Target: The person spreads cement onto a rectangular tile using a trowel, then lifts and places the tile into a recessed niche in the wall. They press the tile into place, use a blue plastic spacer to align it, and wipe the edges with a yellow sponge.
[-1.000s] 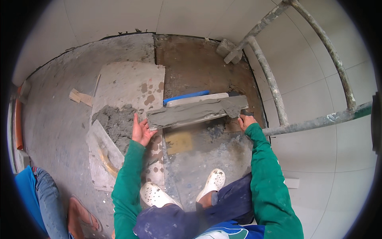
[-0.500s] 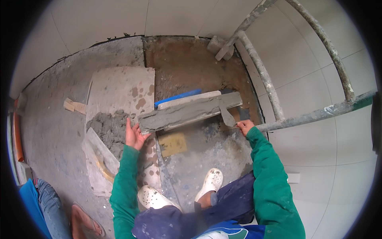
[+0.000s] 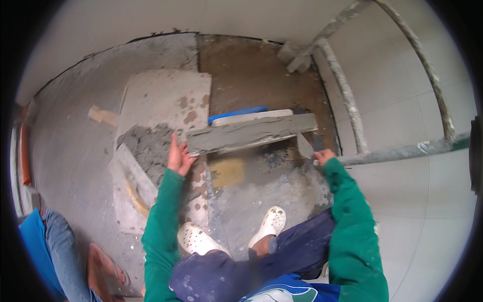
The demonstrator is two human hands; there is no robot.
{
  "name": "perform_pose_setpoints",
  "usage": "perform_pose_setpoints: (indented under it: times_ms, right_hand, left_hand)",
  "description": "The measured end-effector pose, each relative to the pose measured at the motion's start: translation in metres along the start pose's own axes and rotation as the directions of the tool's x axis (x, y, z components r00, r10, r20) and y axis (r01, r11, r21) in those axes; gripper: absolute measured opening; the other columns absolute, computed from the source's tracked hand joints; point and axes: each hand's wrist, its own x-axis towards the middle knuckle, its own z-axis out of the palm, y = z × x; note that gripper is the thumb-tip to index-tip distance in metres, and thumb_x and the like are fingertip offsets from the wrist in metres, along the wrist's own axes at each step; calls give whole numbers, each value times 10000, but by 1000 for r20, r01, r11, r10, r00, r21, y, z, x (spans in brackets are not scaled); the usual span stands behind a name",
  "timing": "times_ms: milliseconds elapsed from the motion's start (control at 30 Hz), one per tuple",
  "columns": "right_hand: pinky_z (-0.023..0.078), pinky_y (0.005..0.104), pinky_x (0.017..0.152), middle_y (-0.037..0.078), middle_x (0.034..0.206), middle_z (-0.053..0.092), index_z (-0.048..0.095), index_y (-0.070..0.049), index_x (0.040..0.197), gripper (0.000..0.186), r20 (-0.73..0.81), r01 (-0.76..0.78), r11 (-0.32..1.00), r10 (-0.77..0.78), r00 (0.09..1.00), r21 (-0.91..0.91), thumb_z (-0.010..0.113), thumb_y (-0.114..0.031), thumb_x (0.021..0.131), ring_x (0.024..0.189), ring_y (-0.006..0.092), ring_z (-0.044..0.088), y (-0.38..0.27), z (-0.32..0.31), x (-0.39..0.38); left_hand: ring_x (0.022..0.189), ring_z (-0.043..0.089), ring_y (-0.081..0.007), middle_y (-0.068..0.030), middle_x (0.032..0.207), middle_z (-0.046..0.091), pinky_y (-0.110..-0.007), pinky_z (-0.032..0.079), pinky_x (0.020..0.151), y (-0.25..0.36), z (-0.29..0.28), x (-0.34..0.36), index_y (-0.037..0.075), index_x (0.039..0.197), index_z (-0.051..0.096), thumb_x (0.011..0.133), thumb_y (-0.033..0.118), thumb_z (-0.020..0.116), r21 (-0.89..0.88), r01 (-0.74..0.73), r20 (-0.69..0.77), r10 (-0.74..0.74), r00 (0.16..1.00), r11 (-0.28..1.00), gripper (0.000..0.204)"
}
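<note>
A long, narrow tile strip lies crosswise before me, its upper face coated with grey mortar. At its left end my left hand holds the edge, the palm against it and one finger pointing up. My right hand is closed round the handle of a small trowel, whose grey blade is at the strip's near edge close to the right end. Most of the handle is hidden in my fingers. Behind the strip show a pale edge and a blue edge of something beneath it.
A mortar heap sits on a spattered board, beside a float with a curved handle. A yellow sponge-like block lies on the floor. A metal frame stands at right against the tiled wall. Another person's leg is at lower left.
The trowel blade has come off the mortar toward the strip's near edge, its angle changed. My left hand stays at the left end. The whole view has shifted slightly.
</note>
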Motion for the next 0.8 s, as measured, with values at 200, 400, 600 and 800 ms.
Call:
perform_pose_setpoints:
  times_ms: [200,400,600,800]
  right_hand:
    - [522,448,680,183,823,685,671,-5,956,308,364,-44,956,-67,929,289,627,-305,899,739,364,668,-75,-51,-94]
    - [542,407,651,152,883,664,621,-38,1077,236,194,864,477,-843,502,-162,593,-127,860,755,303,670,-201,26,-154]
    - [523,363,582,86,778,596,585,-3,1097,314,89,904,116,-982,167,-411,576,-106,800,682,241,624,-294,56,-139]
    - [532,412,543,115,786,612,535,39,1063,264,180,909,226,-936,302,-351,555,-66,821,654,281,655,-323,108,-123]
  left_hand:
    - [1276,526,-291,-205,1409,503,-398,432,1044,2,12,-43,-69,1457,336,955,699,353,334,-267,-188,342,921,904,917]
    - [1201,580,-300,-220,1319,566,-385,456,1011,39,13,-149,-60,1422,382,1029,569,288,402,-484,-215,594,775,777,748]
    - [1054,643,-257,-176,1167,639,-345,495,899,30,-6,-202,-31,1363,444,1052,507,273,401,-560,-316,683,658,725,644]
    - [995,643,-221,-151,1118,647,-321,479,868,9,-15,-215,-31,1341,466,1046,503,294,336,-552,-342,645,683,763,634]
